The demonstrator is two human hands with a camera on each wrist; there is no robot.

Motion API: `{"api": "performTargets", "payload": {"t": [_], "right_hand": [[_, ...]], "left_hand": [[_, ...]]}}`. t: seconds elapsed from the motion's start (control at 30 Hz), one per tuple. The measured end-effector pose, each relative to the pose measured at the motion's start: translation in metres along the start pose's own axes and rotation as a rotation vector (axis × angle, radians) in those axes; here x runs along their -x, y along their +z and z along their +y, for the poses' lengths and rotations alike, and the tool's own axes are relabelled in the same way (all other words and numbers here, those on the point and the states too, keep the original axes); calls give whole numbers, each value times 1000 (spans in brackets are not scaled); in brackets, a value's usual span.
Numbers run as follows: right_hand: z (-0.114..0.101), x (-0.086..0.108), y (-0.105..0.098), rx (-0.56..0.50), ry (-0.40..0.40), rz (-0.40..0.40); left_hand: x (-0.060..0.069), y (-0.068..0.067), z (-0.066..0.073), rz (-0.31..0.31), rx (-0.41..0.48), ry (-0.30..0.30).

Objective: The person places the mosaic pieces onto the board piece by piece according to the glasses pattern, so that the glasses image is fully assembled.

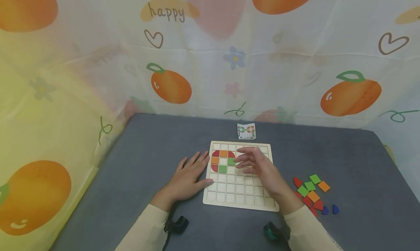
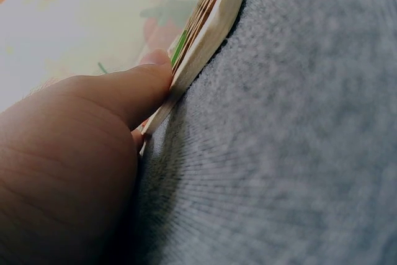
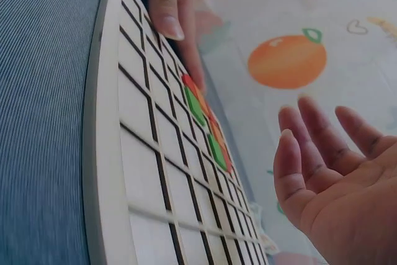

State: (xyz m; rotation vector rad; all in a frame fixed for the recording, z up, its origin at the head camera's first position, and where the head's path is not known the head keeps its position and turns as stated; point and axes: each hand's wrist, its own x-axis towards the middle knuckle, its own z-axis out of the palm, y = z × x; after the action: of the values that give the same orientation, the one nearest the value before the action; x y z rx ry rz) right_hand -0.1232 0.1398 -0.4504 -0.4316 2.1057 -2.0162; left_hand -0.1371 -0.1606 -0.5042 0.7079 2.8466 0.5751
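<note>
Left hand (image 1: pixel 188 178): you had it spread, thumb touching the pale wooden square-grid board's (image 1: pixel 240 189) left edge.
Right hand (image 1: pixel 264 169): your fingers hung loosely bent above the board.
Board: sat well inside the grey fabric-topped bench's (image 1: pixel 147 145) side edges.
Flat red, green, orange, blue pieces (image 1: pixel 313 196): lay rightward.

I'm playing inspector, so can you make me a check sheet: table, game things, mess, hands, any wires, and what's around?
Surface: grey table.
Game things: board with red, orange and green tiles; card behind it; loose pieces, some blue, to its right.
Clutter: nothing seen.
Left hand: touches the board's left edge.
Right hand: above the board, holding nothing.
Cables: cannot tell whether the dark line at the left wrist is one.
Surroundings: cloth printed with oranges and hearts.
</note>
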Motion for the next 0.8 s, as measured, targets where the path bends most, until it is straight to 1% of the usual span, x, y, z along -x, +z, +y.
{"api": "performTargets", "payload": {"t": [0.2, 0.37, 0.67, 0.8], "right_hand": [[-1, 14, -18, 9, -37, 37], [2, 26, -35, 5, -64, 47], [9, 47, -63, 55, -61, 105], [13, 55, -78, 35, -65, 111]], "left_hand": [[0, -1, 1, 2, 7, 8], [1, -2, 1, 5, 7, 10], [1, -1, 0, 3, 7, 7], [2, -2, 1, 4, 8, 7]]}}
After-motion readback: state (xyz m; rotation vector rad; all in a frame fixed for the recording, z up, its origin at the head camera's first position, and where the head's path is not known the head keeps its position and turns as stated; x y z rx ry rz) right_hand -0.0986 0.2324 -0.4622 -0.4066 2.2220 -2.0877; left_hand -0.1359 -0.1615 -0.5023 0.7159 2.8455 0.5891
